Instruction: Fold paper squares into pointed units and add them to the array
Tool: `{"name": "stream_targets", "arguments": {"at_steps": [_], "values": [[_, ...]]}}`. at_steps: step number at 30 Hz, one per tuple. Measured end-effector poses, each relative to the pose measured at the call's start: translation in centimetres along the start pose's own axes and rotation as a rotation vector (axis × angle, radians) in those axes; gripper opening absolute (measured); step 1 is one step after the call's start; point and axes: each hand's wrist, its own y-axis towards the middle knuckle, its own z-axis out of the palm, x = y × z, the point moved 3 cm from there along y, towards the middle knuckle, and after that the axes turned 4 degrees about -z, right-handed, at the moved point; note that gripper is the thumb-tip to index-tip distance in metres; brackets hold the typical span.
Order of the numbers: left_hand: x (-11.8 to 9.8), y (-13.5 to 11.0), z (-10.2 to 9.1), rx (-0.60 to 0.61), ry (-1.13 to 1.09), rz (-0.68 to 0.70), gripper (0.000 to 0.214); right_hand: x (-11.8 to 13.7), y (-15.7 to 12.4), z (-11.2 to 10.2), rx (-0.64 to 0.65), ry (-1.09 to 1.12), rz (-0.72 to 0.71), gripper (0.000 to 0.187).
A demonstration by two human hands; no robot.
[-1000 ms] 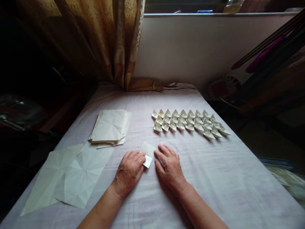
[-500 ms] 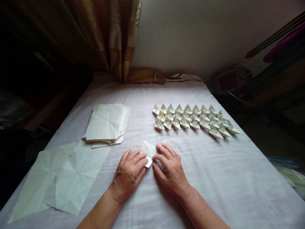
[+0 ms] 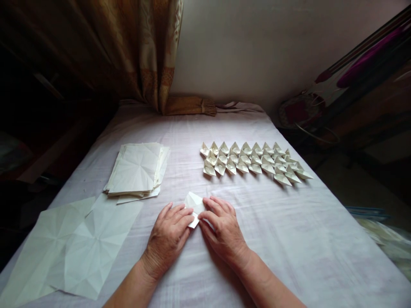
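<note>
A small folded piece of white paper [image 3: 194, 203] lies on the white cloth-covered table [image 3: 289, 231] in front of me. My left hand [image 3: 167, 237] rests on its left edge, fingers together and pressing down on the fold. From the other side, my right hand [image 3: 223, 229] presses the same piece with its fingertips. Most of the paper's near part is hidden under my fingers.
A stack of creased white sheets [image 3: 136, 169] sits to the left, with larger unfolded creased sheets [image 3: 73, 248] at the near left corner. Several small folded paper boats [image 3: 250, 160] stand in rows at the right. A brown curtain [image 3: 150, 51] hangs behind.
My hands have drawn closer together over the small paper, fingertips almost meeting. The camera view has tilted down and shifted a little.
</note>
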Motion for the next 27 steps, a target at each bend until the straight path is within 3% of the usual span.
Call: {"name": "stream_targets", "arguments": {"at_steps": [12, 17, 27], "values": [[-0.1, 0.1, -0.2, 0.016, -0.018, -0.017, 0.023, -0.7, -0.5, -0.1, -0.039, 0.037, 0.009, 0.01], [-0.2, 0.2, -0.3, -0.002, -0.02, -0.008, 0.02, 0.0, -0.5, -0.3, -0.045, -0.02, -0.042, 0.018], [-0.2, 0.3, -0.4, -0.022, -0.051, -0.018, 0.015, -0.1, -0.3, -0.2, -0.044, -0.122, -0.088, 0.017]]}}
